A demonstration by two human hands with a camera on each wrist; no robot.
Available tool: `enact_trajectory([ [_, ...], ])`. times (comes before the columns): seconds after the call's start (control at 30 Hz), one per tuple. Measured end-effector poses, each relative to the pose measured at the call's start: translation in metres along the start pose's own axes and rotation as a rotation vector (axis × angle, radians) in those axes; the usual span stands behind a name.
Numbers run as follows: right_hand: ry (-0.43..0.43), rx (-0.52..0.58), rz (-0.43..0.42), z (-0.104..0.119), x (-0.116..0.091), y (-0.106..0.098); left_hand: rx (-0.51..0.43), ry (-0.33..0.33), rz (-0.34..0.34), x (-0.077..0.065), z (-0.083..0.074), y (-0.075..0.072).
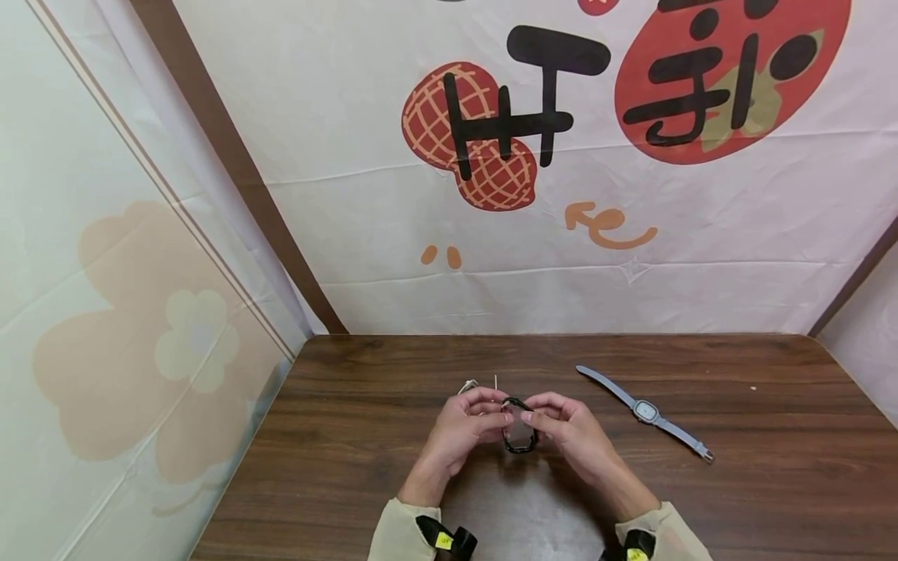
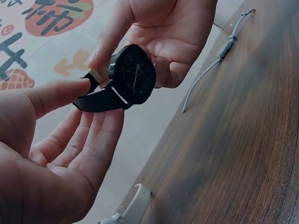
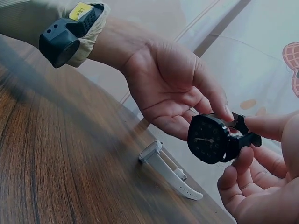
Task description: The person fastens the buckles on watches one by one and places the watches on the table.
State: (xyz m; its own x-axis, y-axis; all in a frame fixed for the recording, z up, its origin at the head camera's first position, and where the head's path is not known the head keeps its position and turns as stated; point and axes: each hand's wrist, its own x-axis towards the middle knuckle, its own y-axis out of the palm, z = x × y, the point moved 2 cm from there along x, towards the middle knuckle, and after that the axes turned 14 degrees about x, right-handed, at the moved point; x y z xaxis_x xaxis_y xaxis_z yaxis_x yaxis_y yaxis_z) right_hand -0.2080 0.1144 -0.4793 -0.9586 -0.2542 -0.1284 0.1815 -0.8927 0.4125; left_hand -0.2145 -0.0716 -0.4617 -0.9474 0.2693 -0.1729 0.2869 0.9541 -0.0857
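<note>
A black wristwatch [image 1: 520,449] is held above the table between both hands, its strap bent into a loop. My left hand [image 1: 457,430] pinches the strap between thumb and fingers. From the other side, my right hand [image 1: 577,438] grips the watch with its thumb at the strap and fingers behind the case. The dark round-cornered dial [image 2: 134,74] with pale hands shows in both wrist views. Just beyond the left hand lies a white watch [image 3: 167,170], mostly hidden in the head view. A light blue watch [image 1: 645,411] lies stretched out flat to the right.
The brown wood-grain table [image 1: 786,483] ends at a printed cloth backdrop [image 1: 365,218]. Another cloth panel [image 1: 140,327] hangs along the left side. A tiny white speck [image 1: 754,388] lies on the table at the right.
</note>
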Motion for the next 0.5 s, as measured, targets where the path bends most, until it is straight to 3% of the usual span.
enact_trajectory([
  [0.33, -0.04, -0.108, 0.02, -0.0024, 0.0011, -0.0023, 0.021, -0.001, -0.007, -0.002, 0.0002, -0.0044],
  [0.5, -0.045, -0.151, -0.01, -0.0042, 0.0026, -0.0027, 0.042, 0.0, 0.0, -0.0006, 0.0017, -0.0065],
])
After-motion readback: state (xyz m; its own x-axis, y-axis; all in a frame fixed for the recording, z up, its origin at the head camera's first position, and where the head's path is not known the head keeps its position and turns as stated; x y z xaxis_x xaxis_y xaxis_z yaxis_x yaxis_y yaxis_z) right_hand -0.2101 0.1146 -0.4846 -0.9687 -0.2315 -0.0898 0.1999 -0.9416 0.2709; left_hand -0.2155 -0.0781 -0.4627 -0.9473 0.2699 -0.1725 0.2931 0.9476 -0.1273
